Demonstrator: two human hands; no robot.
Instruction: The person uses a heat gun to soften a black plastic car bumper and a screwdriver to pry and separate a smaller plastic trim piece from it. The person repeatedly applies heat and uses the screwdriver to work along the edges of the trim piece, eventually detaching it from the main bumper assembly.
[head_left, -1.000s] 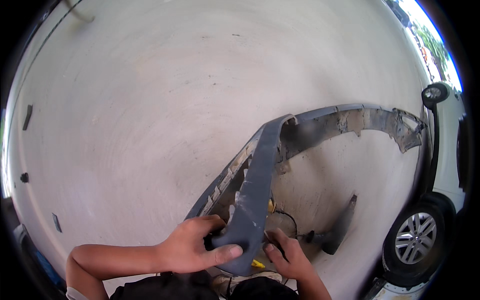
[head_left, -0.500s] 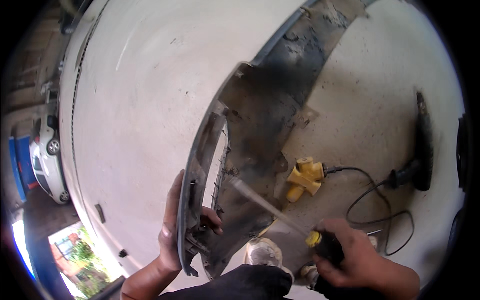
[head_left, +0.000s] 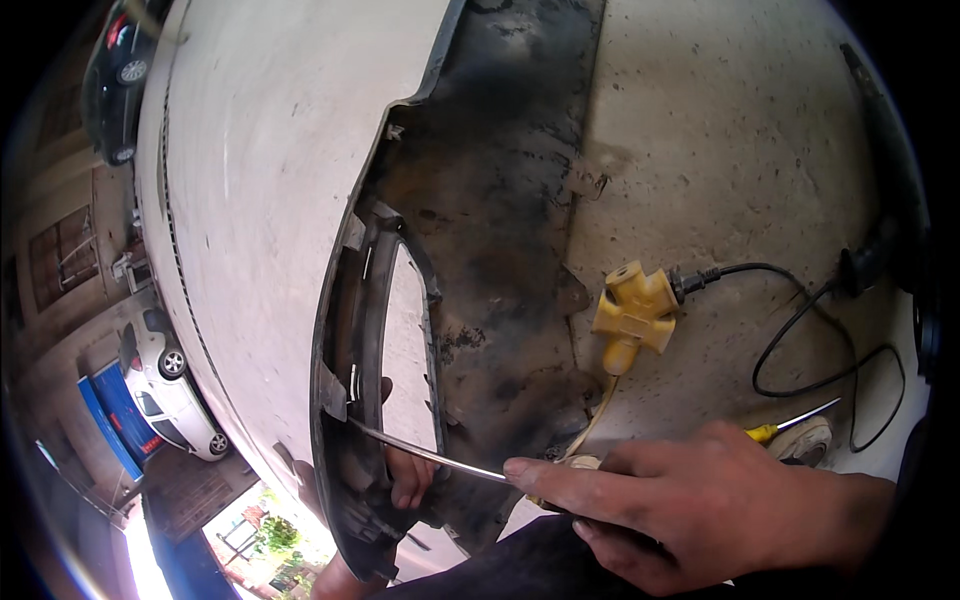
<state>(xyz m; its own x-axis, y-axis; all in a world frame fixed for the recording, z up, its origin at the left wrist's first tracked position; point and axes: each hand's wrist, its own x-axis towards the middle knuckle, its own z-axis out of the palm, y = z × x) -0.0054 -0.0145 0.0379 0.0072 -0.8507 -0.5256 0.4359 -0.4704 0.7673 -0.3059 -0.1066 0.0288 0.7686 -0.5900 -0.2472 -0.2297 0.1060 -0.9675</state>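
Observation:
A large dark, grimy plastic car bumper [head_left: 500, 280] runs up the middle, inner face showing, with a long opening at its lower left. My left hand [head_left: 408, 478] grips it at that edge, fingers curled through the opening and partly hidden behind the plastic. My right hand [head_left: 680, 500] is wrapped round a long screwdriver [head_left: 450, 462], index finger along the steel shaft, whose tip touches the bumper's left inner edge by a small tab [head_left: 333, 392]. Right of the bumper lie a yellow multi-socket plug adapter [head_left: 640, 312] and a smaller yellow-handled screwdriver [head_left: 762, 432].
A black corded tool [head_left: 860, 268] and looping cable lie on the pale concrete floor [head_left: 720, 150] at right. At left are a white car [head_left: 165, 410], a dark car [head_left: 120, 90] and a blue panel [head_left: 110, 425]. My shoe [head_left: 805, 440] shows beside the cable.
The view has swung round and the bumper now shows its inner face. My right hand has moved left with the screwdriver, bringing its tip from mid-panel to the left edge.

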